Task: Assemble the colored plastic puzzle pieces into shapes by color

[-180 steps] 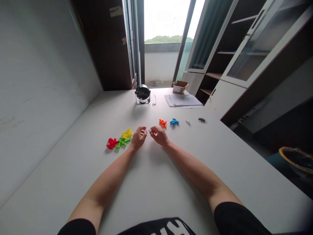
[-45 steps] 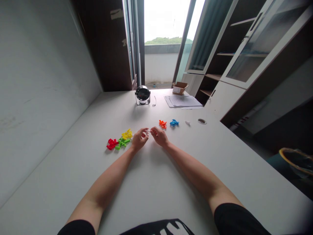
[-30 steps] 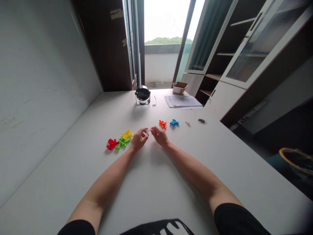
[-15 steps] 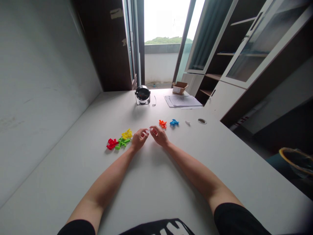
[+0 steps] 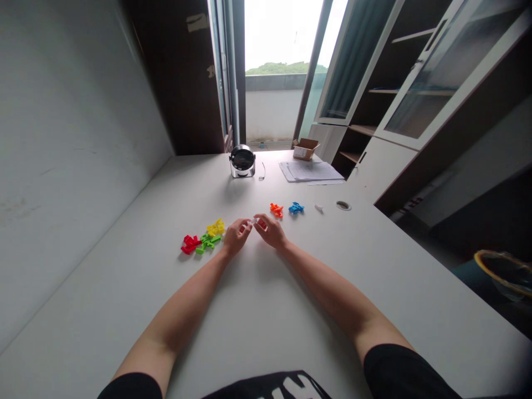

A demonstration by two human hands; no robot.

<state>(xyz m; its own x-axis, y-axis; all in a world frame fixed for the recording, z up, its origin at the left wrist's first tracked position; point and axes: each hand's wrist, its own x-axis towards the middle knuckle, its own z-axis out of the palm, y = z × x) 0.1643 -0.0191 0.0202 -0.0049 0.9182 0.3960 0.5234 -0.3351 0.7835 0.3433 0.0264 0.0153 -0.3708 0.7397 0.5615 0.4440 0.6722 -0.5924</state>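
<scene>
One white tabletop runs toward a glass balcony door; above it, the left hand and right hand grip a small white piece

From my head, the camera looks forward and down over my left hand and right hand toward the window.

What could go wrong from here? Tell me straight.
The small white plastic piece pinched between the left hand and right hand could slip onto the smooth white table. The left hand also sits close to the loose yellow plastic pieces and green plastic pieces, so a bump might scatter them.
</scene>
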